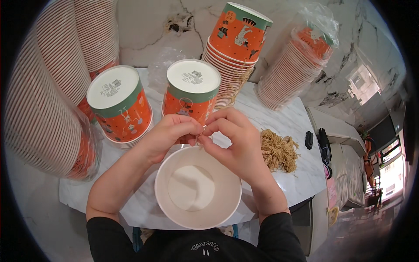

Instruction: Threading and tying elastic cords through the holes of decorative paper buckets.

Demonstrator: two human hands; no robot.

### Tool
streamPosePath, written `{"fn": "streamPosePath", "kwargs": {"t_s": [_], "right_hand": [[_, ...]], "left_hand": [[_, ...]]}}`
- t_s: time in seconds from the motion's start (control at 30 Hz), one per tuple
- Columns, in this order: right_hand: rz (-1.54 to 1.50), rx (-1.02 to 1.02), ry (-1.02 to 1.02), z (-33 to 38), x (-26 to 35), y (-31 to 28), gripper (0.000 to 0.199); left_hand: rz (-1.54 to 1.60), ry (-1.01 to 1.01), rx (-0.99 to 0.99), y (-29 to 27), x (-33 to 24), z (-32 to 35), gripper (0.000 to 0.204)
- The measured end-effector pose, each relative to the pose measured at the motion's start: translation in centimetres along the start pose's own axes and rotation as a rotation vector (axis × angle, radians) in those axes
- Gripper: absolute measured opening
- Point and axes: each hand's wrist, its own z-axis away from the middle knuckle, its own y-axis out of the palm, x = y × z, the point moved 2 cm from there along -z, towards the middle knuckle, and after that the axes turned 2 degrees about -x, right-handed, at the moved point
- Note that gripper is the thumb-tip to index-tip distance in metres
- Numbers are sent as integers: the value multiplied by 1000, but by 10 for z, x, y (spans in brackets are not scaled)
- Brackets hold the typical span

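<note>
A wide white paper bucket (228, 192) stands mouth up on the table before me, and I look into its pale inside. Over its far rim my left hand (171, 134) and my right hand (233, 142) meet, thumbs and forefingers pinched together. Between the fingertips shows a bit of thin tan string (204, 128); most of it is hidden by the fingers. To the right of my right hand lies a loose heap of tan strings (279, 150).
Upturned orange-and-green buckets (126, 118) (192, 98) stand beyond my hands. Behind them rises a taller bucket stack (231, 70) with strings hanging on it. Plastic-wrapped stacks (48, 113) (290, 74) flank the marble-look table (301, 126). A small black object (309, 140) lies near the right edge.
</note>
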Motion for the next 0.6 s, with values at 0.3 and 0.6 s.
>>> {"fn": "streamPosePath", "kwargs": {"t_s": [0.3,0.6], "right_hand": [[78,-8,-38,1,3,-5,13],[-130,52,141,0,-7,-5,16]], "left_hand": [[-12,-28,-27,1,-6,4,15],[-113,55,13,2,-8,3,14]]}}
